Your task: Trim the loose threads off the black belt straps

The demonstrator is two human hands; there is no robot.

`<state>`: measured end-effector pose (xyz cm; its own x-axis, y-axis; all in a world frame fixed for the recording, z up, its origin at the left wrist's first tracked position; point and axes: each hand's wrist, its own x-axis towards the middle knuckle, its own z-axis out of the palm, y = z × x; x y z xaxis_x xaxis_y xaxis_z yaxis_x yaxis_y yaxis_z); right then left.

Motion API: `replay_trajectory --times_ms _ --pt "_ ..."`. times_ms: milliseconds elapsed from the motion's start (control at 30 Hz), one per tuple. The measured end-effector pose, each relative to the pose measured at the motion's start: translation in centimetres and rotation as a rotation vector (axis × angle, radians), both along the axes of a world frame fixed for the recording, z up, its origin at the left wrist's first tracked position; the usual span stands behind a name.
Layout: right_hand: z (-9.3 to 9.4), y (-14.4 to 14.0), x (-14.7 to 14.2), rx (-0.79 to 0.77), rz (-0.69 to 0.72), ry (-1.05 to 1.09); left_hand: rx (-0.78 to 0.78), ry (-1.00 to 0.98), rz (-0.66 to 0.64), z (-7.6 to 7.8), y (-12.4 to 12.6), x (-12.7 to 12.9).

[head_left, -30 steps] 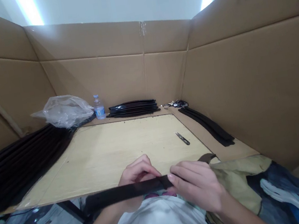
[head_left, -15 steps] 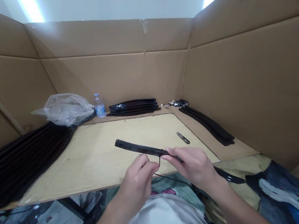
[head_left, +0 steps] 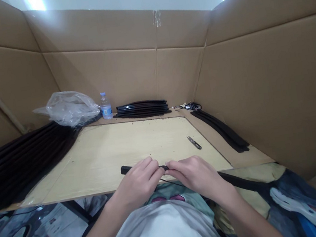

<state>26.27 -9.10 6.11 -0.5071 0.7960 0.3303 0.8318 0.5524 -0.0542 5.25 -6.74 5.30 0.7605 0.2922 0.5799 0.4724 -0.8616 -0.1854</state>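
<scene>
A long black strip (head_left: 126, 170) runs crosswise at the table's front edge, its blunt left end sticking out past my left hand (head_left: 142, 179). That hand is closed around the strip, thumb and fingertips near its middle. My right hand (head_left: 196, 173) pinches the same strip just to the right, fingertips almost meeting the left ones. Beyond the right wrist the strip continues down over the edge. A thin black cord (head_left: 172, 182) hangs below between the hands; where it meets the strip is hidden by fingers. Thread snips (head_left: 194, 142) lie on the board ahead of the right hand.
Many black strips (head_left: 30, 157) lie at the left under a clear plastic bag (head_left: 70, 109). A water bottle (head_left: 105, 107) and a strip stack (head_left: 142, 109) stand at the back. Two or so strips (head_left: 220, 129) and tangled cord (head_left: 192, 106) lie right. Cardboard walls (head_left: 103, 71) enclose the table.
My left hand has moved from pulling the cord below the strip to gripping the strip itself. The strip has come lower and more level, and the view has shifted slightly.
</scene>
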Motion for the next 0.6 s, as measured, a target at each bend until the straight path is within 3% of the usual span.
replay_trajectory --times_ms 367,600 --pt "-0.6 0.2 -0.5 -0.064 0.055 -0.024 0.006 -0.031 -0.004 0.1 0.3 -0.1" --pt "-1.1 0.2 -0.7 -0.014 0.079 -0.062 -0.177 -0.057 0.019 -0.3 0.6 0.0"
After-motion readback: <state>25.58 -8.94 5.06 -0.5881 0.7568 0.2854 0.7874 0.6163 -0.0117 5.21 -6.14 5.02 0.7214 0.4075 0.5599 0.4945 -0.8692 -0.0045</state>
